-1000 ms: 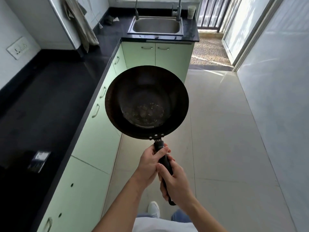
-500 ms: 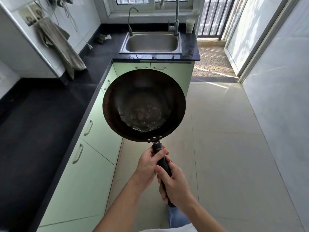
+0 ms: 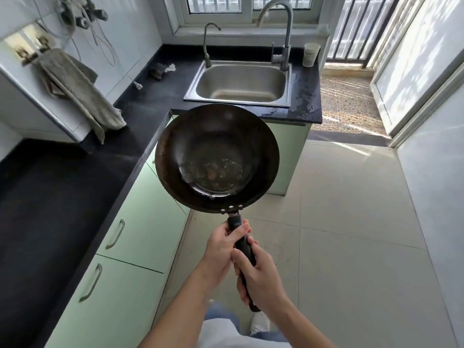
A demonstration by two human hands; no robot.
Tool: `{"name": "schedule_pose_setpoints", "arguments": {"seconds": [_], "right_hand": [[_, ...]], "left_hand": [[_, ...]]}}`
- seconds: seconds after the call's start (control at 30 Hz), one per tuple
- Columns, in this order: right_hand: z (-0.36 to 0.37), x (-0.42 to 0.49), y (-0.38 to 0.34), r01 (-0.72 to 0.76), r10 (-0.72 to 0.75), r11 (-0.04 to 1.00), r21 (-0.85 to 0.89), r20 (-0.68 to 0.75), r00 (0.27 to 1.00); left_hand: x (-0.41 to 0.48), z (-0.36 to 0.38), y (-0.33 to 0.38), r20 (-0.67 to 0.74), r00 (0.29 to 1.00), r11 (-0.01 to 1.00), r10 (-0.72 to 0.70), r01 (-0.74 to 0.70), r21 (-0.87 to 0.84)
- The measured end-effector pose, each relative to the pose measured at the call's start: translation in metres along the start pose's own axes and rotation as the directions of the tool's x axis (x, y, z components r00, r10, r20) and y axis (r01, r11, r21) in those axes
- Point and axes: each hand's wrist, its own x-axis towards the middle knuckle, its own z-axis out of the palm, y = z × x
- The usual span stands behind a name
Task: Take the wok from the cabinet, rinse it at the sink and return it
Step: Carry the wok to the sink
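Hands stacked on one grip: the left hand point(image 3: 221, 243) wraps the black handle point(image 3: 244, 247) just behind the rivets, and the right hand point(image 3: 261, 275) wraps it lower, toward the butt end, so the left is nearer the bowl. The wok point(image 3: 217, 159) is held in the air, mouth up and roughly level, beside the green cabinets point(image 3: 140, 234). Its long axis runs from the person's waist straight ahead, bowl leading. Pale residue marks the bowl's bottom. Beyond the far rim, on nearly the same line and slightly right, lies the steel sink point(image 3: 226, 99), set in the black counter point(image 3: 306, 106), with the tall tap point(image 3: 286, 33) at its back right corner. The bowl is not yet over the basin. Judged from this, the carry is nearly complete. The coming move is a forward reach along the handle's line, with the bowl clearing the counter edge.
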Motion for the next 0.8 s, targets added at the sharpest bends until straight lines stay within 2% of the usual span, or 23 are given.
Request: {"name": "schedule_pose_setpoints", "arguments": {"seconds": [0.3,0.8], "right_hand": [[0.0,0.105,-0.03,-0.008,0.009,1.0,-0.021,0.015,1.0],[0.058,0.325,-0.114,-0.032,0.025,0.998,-0.057,-0.108,0.994]], "left_hand": [[0.097,-0.007,0.048,-0.004,1.0,0.999,0.001,-0.001,-0.054],[0.291,-0.048,0.201,0.056,0.998,0.999,-0.034,0.036,-0.039]]}}
